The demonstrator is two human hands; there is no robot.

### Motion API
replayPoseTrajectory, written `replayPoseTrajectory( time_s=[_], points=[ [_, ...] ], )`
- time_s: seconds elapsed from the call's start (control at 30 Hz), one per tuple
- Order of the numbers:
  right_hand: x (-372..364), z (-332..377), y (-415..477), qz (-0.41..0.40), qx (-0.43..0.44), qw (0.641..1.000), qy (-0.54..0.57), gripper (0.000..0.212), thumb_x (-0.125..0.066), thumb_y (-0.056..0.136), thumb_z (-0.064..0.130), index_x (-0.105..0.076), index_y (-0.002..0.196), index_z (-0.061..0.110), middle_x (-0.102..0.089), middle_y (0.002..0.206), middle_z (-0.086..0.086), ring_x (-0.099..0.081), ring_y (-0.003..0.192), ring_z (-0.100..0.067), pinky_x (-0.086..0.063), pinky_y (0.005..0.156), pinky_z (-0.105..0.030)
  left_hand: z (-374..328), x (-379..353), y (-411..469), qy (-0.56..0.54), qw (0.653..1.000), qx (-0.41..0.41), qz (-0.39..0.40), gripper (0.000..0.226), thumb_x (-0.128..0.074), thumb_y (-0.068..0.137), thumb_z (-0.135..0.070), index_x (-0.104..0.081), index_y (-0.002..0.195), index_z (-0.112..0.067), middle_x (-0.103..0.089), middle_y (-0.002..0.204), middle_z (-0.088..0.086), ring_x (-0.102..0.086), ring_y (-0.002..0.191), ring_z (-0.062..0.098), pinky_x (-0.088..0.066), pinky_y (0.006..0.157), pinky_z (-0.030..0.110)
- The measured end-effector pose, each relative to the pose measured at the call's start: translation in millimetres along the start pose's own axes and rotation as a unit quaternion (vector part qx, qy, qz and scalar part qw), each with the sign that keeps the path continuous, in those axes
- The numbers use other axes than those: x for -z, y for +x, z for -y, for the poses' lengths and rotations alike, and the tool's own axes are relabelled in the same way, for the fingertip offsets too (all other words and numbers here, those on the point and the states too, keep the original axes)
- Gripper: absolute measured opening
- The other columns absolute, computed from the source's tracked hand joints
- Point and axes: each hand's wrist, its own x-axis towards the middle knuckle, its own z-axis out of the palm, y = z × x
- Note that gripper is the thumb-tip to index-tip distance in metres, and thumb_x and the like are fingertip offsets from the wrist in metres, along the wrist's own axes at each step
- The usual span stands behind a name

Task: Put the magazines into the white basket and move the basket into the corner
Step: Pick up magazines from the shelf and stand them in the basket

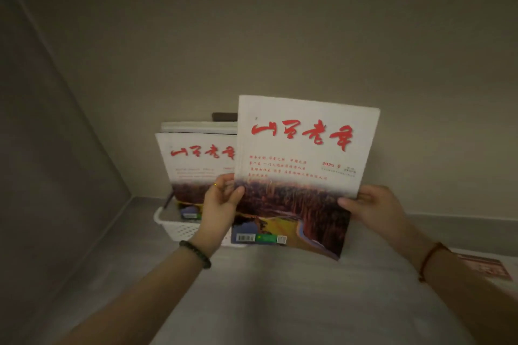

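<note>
left hand (221, 204) + right hand (372, 207): fingers grasping magazine (302, 165) | white basket (179, 225) mostly hidden | stack's lower halves concealed

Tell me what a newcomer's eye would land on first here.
First the magazine with red brush lettering, held upright at centre by the left hand and right hand. Behind it on the left, matching magazines stand in the white basket near the wall corner.

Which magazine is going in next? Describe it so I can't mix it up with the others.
Find the white basket by the wall corner, with magazines standing in it. In front, the left hand and right hand hold up one magazine. Unlike its lookalikes, it is outside the basket, nearest the camera.
</note>
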Motion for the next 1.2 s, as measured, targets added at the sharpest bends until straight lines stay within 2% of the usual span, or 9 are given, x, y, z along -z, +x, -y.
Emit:
replayPoseTrajectory(
  time_s=[0.07,0.17,0.27,0.4,0.53,0.67,0.8,1.07,1.2],
  points=[
    [-47.2,23.8,15.8,-0.007,0.023,1.000,0.007,0.022,-0.063,0.078,-0.003,-0.065,0.100,-0.005,-0.068,0.100,-0.020,-0.066,0.079,-0.019,-0.054,0.069,-0.021,-7.0,47.8,18.5,0.020,0.999,-0.015,-0.026,0.019,-0.051,0.088,-0.001,-0.053,0.088,-0.020,-0.065,0.085,0.007,-0.062,0.085,0.019,-0.056,0.076,0.031],
    [-106.8,55.8,36.7,-0.012,0.050,0.998,0.025,0.021,-0.054,0.084,-0.003,-0.063,0.103,-0.004,-0.067,0.106,-0.022,-0.064,0.094,-0.034,-0.053,0.086,-0.046,-13.8,104.1,47.6,0.025,0.997,-0.026,-0.074,0.012,-0.053,0.087,-0.003,-0.053,0.097,-0.009,-0.064,0.087,0.006,-0.062,0.083,0.017,-0.057,0.057,0.017],
    [-151.6,70.1,53.8,-0.030,0.060,0.998,0.020,0.018,-0.052,0.085,-0.002,-0.063,0.099,-0.004,-0.068,0.104,-0.021,-0.064,0.094,-0.035,-0.050,0.086,-0.055,-10.9,139.6,76.4,0.034,0.992,-0.018,-0.121,0.014,-0.056,0.085,-0.004,-0.054,0.098,-0.008,-0.062,0.085,0.003,-0.061,0.088,0.022,-0.056,0.068,0.026],
    [-192.0,66.9,71.9,-0.067,0.029,0.997,-0.008,0.016,-0.055,0.085,0.002,-0.065,0.097,-0.001,-0.069,0.094,-0.016,-0.065,0.086,-0.033,-0.054,0.082,-0.047,11.2,163.0,104.2,0.029,0.988,0.025,-0.147,0.013,-0.060,0.082,-0.004,-0.056,0.093,-0.010,-0.060,0.081,-0.001,-0.059,0.095,0.026,-0.050,0.085,0.039],
    [-214.7,46.6,88.9,-0.087,-0.014,0.994,-0.062,0.014,-0.058,0.084,0.006,-0.067,0.092,0.001,-0.070,0.091,-0.017,-0.061,0.074,-0.026,-0.047,0.062,-0.024,47.7,168.5,119.0,0.009,0.988,0.062,-0.142,0.012,-0.060,0.082,-0.002,-0.056,0.084,-0.013,-0.061,0.084,0.003,-0.059,0.091,0.025,-0.052,0.074,0.030],
    [-228.5,20.2,95.4,-0.095,-0.040,0.989,-0.103,0.010,-0.060,0.082,0.006,-0.067,0.085,-0.001,-0.070,0.088,-0.018,-0.063,0.080,-0.031,-0.038,0.055,-0.017,85.2,166.6,123.6,0.033,0.981,0.082,-0.172,0.013,-0.061,0.081,-0.001,-0.056,0.093,-0.005,-0.060,0.094,0.012,-0.058,0.089,0.023,-0.047,0.062,0.017],
    [-235.5,1.4,97.8,-0.091,-0.049,0.987,-0.125,0.012,-0.060,0.083,0.012,-0.061,0.076,0.003,-0.061,0.075,-0.003,-0.057,0.065,-0.013,-0.035,0.050,-0.005,107.4,165.5,124.2,0.052,0.977,0.081,-0.191,0.020,-0.062,0.080,-0.001,-0.054,0.098,-0.002,-0.057,0.097,0.013,-0.056,0.093,0.024,-0.047,0.077,0.030],
    [-233.5,-4.0,93.1,-0.134,-0.058,0.989,-0.037,0.019,-0.065,0.078,0.006,-0.057,0.095,0.006,-0.057,0.079,-0.001,-0.048,0.062,0.001,-0.036,0.045,0.004,100.4,153.3,115.7,0.069,0.967,0.086,-0.229,0.019,-0.063,0.079,-0.001,-0.048,0.088,-0.007,-0.055,0.093,0.012,-0.054,0.090,0.024,-0.044,0.078,0.029],
    [-205.2,-12.8,66.9,-0.107,-0.085,0.990,0.017,0.024,-0.061,0.077,-0.004,-0.054,0.092,0.013,-0.058,0.083,-0.006,-0.053,0.058,-0.003,-0.039,0.042,0.000,88.7,136.4,91.1,0.072,0.980,0.067,-0.173,0.016,-0.062,0.080,-0.002,-0.050,0.088,-0.007,-0.056,0.093,0.012,-0.055,0.090,0.024,-0.047,0.085,0.036]
  ],
)
